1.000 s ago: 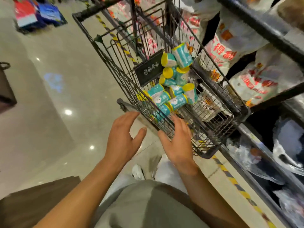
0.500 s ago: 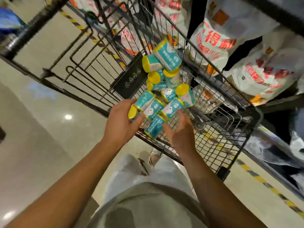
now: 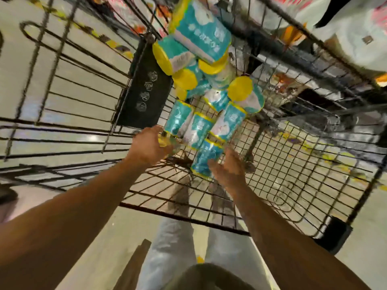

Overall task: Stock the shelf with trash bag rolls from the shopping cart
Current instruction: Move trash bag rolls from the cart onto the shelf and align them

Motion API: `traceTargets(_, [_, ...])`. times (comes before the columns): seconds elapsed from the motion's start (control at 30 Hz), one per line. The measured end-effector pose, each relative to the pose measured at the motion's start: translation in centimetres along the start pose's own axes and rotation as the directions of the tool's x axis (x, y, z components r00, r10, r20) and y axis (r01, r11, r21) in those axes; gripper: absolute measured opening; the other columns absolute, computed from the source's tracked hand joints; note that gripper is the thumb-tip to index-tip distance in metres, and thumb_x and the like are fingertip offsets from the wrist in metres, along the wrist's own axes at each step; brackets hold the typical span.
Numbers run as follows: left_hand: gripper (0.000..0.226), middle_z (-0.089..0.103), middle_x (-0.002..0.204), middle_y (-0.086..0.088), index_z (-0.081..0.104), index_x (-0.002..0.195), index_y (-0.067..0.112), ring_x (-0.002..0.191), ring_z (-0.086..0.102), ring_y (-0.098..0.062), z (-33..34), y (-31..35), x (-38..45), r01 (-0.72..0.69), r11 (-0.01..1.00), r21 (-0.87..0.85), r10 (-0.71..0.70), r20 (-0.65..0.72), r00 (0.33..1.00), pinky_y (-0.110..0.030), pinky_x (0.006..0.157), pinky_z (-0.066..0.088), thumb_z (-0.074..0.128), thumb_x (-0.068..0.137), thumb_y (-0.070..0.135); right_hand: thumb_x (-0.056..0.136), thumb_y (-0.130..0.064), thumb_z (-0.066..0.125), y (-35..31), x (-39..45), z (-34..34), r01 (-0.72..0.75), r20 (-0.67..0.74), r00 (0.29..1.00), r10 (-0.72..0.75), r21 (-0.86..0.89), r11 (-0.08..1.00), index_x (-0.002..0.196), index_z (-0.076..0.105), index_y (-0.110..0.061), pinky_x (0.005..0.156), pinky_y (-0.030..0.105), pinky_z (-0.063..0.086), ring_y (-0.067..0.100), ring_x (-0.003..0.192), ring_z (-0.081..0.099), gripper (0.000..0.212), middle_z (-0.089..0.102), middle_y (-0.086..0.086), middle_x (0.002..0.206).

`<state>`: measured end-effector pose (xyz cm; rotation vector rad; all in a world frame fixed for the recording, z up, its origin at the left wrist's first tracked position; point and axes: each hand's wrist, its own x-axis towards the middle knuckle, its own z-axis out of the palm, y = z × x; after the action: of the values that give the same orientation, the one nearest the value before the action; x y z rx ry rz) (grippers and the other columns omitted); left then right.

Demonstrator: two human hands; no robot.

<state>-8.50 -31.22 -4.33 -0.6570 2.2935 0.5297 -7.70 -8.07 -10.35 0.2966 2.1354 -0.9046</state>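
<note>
Several teal trash bag rolls [image 3: 217, 124] with yellow ends lie piled in the wire shopping cart [image 3: 297, 164], stacked toward its far end. My left hand [image 3: 149, 147] reaches into the basket and its fingers curl round the nearest left roll [image 3: 165, 141], whose yellow end shows beside my fingers. My right hand [image 3: 229, 169] is beside it with fingers fairly straight, its thumb side touching the lowest roll [image 3: 204, 160]. The picture is blurred by motion. The shelf [image 3: 326, 45] runs along the right behind the cart.
A black placard [image 3: 144, 97] hangs on the cart's left inner wall. White printed bags [image 3: 356, 38] fill the shelf at upper right. Glossy floor with yellow-black tape lies beneath, and my legs [image 3: 173, 237] stand at the cart's near end.
My view has dropped closer over the cart. Both hands went from outside the basket's near end into it; the left closed on a roll and the right came up against the lowest roll.
</note>
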Motion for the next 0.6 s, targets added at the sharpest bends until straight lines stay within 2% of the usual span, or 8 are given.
traceTargets(0.07, [0.059,0.065,0.111,-0.009,0.062,0.118,0.018,0.104,0.061,-0.031,0.9,-0.8,2.2,0.000,0.999,0.043,-0.003,0.069,0.998,-0.035,0.082,0.048,0.073,0.074,0.055,0.076,-0.045,0.070,1.2,2.0,1.8,-0.071,0.006,0.998,0.070,0.044,0.997,0.135,0.049,-0.018,0.091,0.041,0.054,0.024,0.108,0.062,0.069,0.062,0.006,0.123])
traceTargets(0.13, [0.067,0.066,0.107,-0.006,0.063,0.116,0.022,0.097,0.063,-0.027,2.1,-1.6,4.3,0.003,0.998,0.063,-0.010,0.114,0.993,-0.036,0.079,0.053,0.071,0.064,0.064,0.075,-0.038,0.076,2.2,3.7,3.4,-0.136,0.013,0.991,0.136,0.107,0.985,0.130,0.052,-0.015,0.085,0.038,0.055,0.021,0.101,0.063,0.064,0.064,0.004,0.116])
traceTargets(0.23, [0.069,0.066,0.101,0.000,0.061,0.111,0.027,0.090,0.065,-0.020,4.8,-3.1,6.7,0.019,0.998,0.063,-0.029,0.154,0.988,-0.038,0.077,0.058,0.067,0.060,0.073,0.058,-0.052,0.077,4.0,6.0,5.8,-0.205,0.003,0.977,0.213,0.288,0.935,0.127,0.054,-0.016,0.085,0.043,0.060,0.016,0.100,0.069,0.081,0.068,0.001,0.115])
traceTargets(0.33, [0.070,0.061,0.116,-0.008,0.053,0.127,0.017,0.103,0.061,-0.025,5.9,-2.7,6.7,-0.011,0.996,0.087,-0.005,0.177,0.984,-0.044,0.087,0.056,0.078,0.072,0.051,0.058,-0.038,0.086,5.0,7.5,7.7,-0.251,0.026,0.964,0.263,0.404,0.880,0.118,0.054,-0.013,0.087,0.043,0.060,0.011,0.095,0.069,0.073,0.069,-0.003,0.107])
traceTargets(0.4, [0.078,0.051,0.127,-0.012,0.043,0.137,0.008,0.116,0.053,-0.030,6.9,-2.8,6.9,0.006,0.992,0.127,-0.027,0.166,0.986,-0.046,0.097,0.050,0.079,0.076,0.041,0.057,-0.032,0.089,5.1,8.2,8.5,-0.219,-0.038,0.965,0.258,0.418,0.882,0.112,0.058,-0.011,0.083,0.040,0.061,0.011,0.091,0.071,0.067,0.071,-0.003,0.103])
traceTargets(0.53, [0.088,0.044,0.134,-0.015,0.034,0.143,0.007,0.125,0.047,-0.032,7.4,-2.7,7.0,0.019,0.991,0.134,-0.039,0.147,0.988,-0.046,0.101,0.046,0.081,0.075,0.038,0.056,-0.030,0.093,5.3,8.0,8.7,-0.230,-0.043,0.959,0.279,0.455,0.860,0.100,0.058,-0.026,0.077,0.031,0.060,0.010,0.090,0.070,0.056,0.069,-0.007,0.100])
traceTargets(0.6, [0.092,0.045,0.136,-0.015,0.034,0.143,0.009,0.124,0.048,-0.031,6.7,-2.4,6.6,0.032,0.994,0.107,-0.049,0.161,0.986,-0.045,0.101,0.047,0.083,0.073,0.041,0.055,-0.033,0.093,5.2,7.5,7.9,-0.261,-0.024,0.949,0.314,0.498,0.827,0.106,0.059,-0.026,0.082,0.040,0.061,0.012,0.090,0.071,0.062,0.071,-0.007,0.101])
